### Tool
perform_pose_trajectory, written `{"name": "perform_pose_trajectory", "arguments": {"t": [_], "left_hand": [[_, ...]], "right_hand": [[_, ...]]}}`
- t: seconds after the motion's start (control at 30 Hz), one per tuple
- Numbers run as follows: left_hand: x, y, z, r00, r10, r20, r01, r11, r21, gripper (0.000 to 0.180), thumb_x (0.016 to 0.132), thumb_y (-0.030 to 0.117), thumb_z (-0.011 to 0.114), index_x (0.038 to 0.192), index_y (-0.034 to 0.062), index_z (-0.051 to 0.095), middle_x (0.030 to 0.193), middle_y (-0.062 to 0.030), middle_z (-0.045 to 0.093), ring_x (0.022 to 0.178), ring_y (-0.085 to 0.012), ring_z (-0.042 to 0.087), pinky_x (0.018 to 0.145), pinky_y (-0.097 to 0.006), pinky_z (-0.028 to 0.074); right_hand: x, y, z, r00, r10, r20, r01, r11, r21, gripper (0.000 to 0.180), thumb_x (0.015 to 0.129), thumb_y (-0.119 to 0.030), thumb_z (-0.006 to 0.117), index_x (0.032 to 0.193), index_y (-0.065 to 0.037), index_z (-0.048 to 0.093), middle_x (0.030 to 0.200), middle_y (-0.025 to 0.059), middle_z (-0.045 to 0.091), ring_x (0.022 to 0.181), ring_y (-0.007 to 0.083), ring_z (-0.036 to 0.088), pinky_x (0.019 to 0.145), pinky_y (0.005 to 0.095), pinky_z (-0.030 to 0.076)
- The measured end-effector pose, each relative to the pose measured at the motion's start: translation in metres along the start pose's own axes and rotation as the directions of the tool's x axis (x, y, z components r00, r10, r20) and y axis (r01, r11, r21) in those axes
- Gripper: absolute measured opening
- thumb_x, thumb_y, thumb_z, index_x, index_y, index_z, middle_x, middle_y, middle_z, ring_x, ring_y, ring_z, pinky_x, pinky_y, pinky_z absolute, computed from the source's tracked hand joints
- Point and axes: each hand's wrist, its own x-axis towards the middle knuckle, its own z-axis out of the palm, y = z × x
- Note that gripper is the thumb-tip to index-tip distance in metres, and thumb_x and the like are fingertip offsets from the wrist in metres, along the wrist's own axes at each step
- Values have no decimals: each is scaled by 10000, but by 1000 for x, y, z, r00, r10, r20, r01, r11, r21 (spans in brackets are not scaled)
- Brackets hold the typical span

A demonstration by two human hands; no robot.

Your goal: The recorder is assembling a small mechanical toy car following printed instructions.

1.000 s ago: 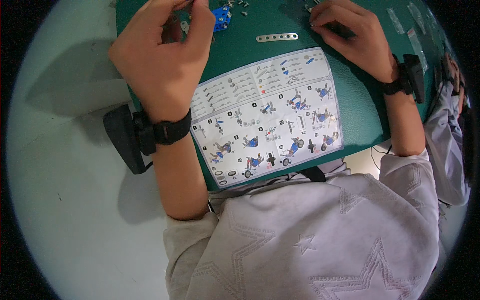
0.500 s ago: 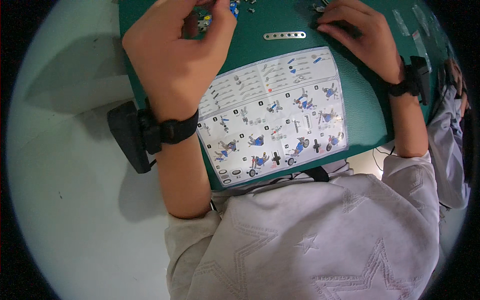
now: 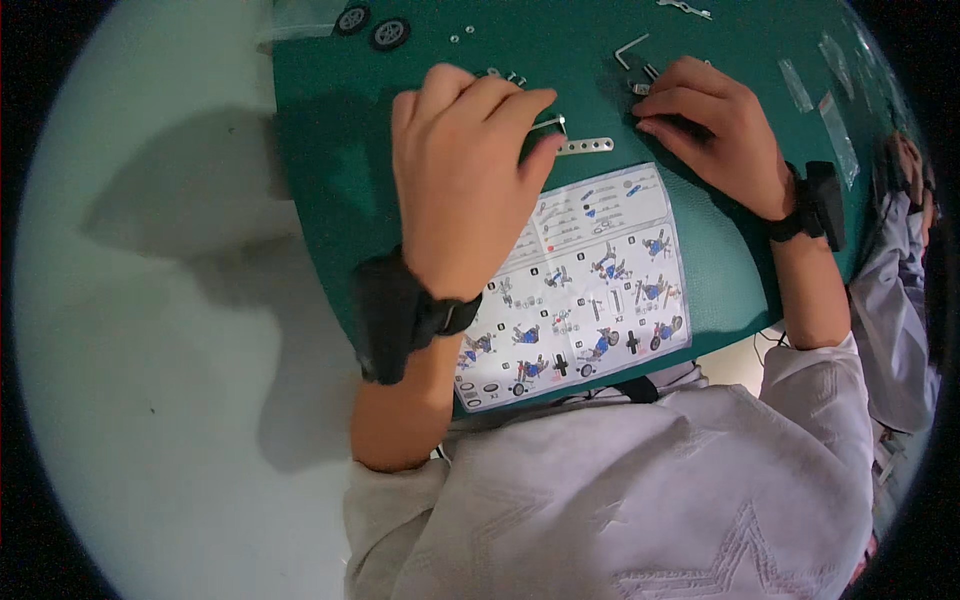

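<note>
Palm down, my left hand (image 3: 468, 165) is over the table with its fingers bent. A thin silver piece with a bent end (image 3: 552, 123) shows between thumb and forefinger; the rest of it is hidden under the hand. Close by the thumb lies a flat metal strip with holes (image 3: 590, 146), partly covered. My right hand (image 3: 715, 130) rests loosely curled on the table, thumb and forefinger a little apart, and I see nothing between them. Small silver parts (image 3: 640, 89) lie at its fingertips. Between my forearms is a printed instruction sheet (image 3: 610, 270) with assembly pictures.
Two black wheels (image 3: 390, 34) lie at the far left of the green table (image 3: 735, 270), with small nuts (image 3: 469, 30) nearby. A hex key (image 3: 628, 52) and a wavy metal part (image 3: 685, 9) are farther back. Clear plastic bags (image 3: 840, 140) lie right, near another person's sleeve (image 3: 890, 330).
The view has shifted, showing more of the far table. My left hand has moved right, towards the metal strip; the blue and yellow parts by its fingers are out of sight. My right hand stays put.
</note>
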Motion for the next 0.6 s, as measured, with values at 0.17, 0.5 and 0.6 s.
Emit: {"name": "perform_pose_trajectory", "arguments": {"t": [0.17,0.5,0.6], "left_hand": [[-1,-18,-37,1000,-17,-5,17,1000,-12,394,752,41,805,1132,112,727,1030,-68,704,1028,-284,631,895,-407,487],[-1,-35,-24,978,-139,158,151,986,-66,401,786,16,798,1169,48,685,1152,-150,660,1041,-330,653,905,-410,521],[-1,-37,-20,962,-194,193,219,969,-118,388,788,8,800,1157,46,688,1122,-130,678,984,-288,666,877,-389,526]], "right_hand": [[-5,-1,-3,999,-7,-42,8,1000,28,174,818,-38,776,977,-24,706,964,122,654,881,315,652,750,395,545],[-5,1,-4,996,89,-23,-87,992,89,182,820,-45,774,982,-24,694,953,122,648,890,314,645,742,393,533],[-6,4,-5,996,86,-17,-84,992,93,182,827,-49,771,989,-25,694,946,127,648,882,316,643,738,395,528]]}}
